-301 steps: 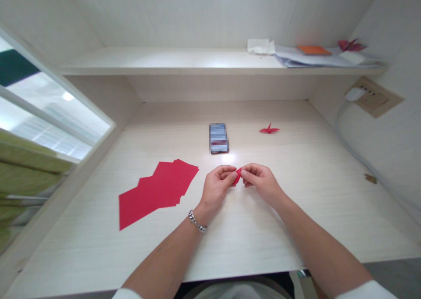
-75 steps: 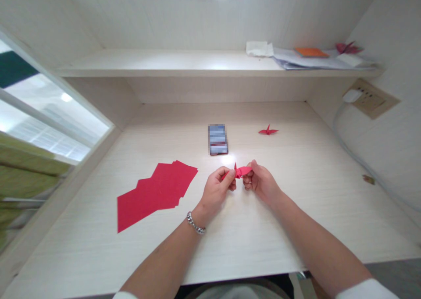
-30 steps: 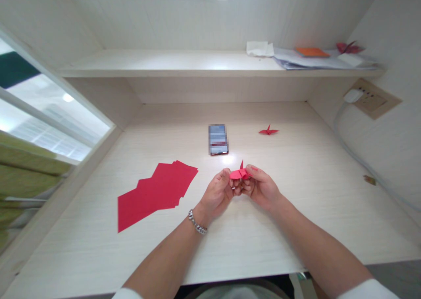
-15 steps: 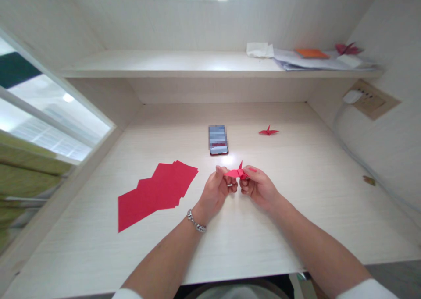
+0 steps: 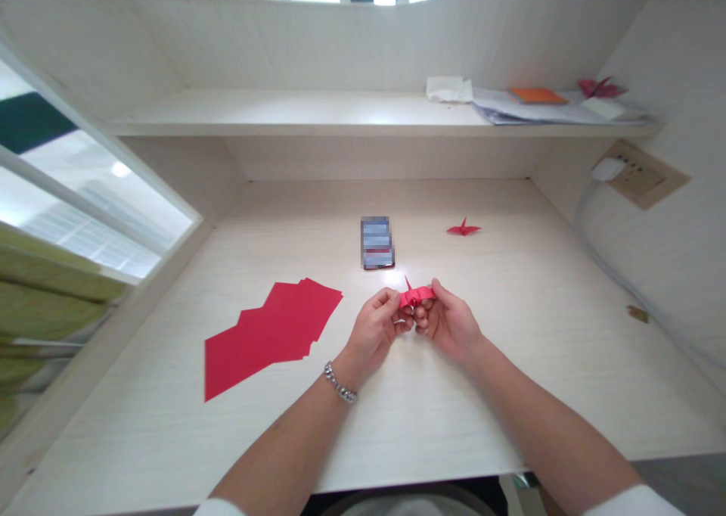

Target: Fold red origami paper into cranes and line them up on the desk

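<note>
A small red paper crane (image 5: 414,296) is held just above the desk (image 5: 510,365) between both hands. My left hand (image 5: 375,330), with a metal bracelet at the wrist, pinches its left side. My right hand (image 5: 448,321) pinches its right side, the fingers curled under the paper. A point of the fold sticks up between the thumbs. A loose stack of flat red paper sheets (image 5: 272,333) lies on the desk to the left of my hands. A finished red crane (image 5: 463,229) sits farther back on the right.
A phone (image 5: 377,242) lies face up just behind my hands. The shelf above (image 5: 283,111) carries papers (image 5: 544,107), an orange pad (image 5: 538,95) and a dark red crane (image 5: 601,88). A wall socket (image 5: 638,175) with a white plug and cable is at the right.
Over the last seconds the folded piece has been spread into a crane shape with wings out. Both hands have closed in on it and shifted slightly forward; the other objects stay put.
</note>
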A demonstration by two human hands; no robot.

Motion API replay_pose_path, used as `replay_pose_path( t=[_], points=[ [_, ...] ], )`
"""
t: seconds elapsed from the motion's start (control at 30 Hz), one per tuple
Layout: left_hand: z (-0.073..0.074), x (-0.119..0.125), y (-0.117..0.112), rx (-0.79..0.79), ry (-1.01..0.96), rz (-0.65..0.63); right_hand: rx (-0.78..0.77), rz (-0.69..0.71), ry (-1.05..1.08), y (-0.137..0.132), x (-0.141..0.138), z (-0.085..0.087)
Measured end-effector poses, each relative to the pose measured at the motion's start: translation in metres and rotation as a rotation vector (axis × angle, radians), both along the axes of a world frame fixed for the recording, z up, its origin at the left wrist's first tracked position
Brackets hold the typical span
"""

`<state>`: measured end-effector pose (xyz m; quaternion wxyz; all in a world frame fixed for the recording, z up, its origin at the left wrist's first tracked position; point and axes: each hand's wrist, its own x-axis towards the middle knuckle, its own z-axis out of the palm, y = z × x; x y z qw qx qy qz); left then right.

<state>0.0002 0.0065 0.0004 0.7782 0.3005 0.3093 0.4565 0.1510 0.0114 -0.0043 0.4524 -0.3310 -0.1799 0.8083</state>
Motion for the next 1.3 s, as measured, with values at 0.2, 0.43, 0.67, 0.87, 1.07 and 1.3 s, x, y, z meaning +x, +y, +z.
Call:
replay_pose_path(
  t=[0.2, 0.43, 0.67, 0.87, 1.07, 1.3],
  points=[
    [0.000, 0.000, 0.000, 0.010, -0.047, 0.024, -0.018, 0.009, 0.046, -0.001, 0.002, 0.003],
    [0.000, -0.002, 0.002, -0.023, -0.052, 0.038, -0.017, -0.054, -0.076, 0.003, 0.004, -0.001],
    [-0.004, 0.001, 0.006, -0.027, 0.079, 0.132, 0.352, -0.431, -0.645, 0.005, 0.012, 0.000],
    [-0.006, 0.003, 0.007, -0.020, 0.133, 0.179, 0.718, -0.416, -0.986, -0.010, 0.004, 0.007],
    [-0.007, 0.004, 0.006, 0.000, 0.148, 0.175, 0.767, -0.365, -1.077, -0.013, -0.007, 0.005],
    [-0.011, 0.006, 0.004, 0.038, 0.213, 0.151, 0.840, -0.398, -1.171, -0.012, -0.004, 0.007]
  ],
)
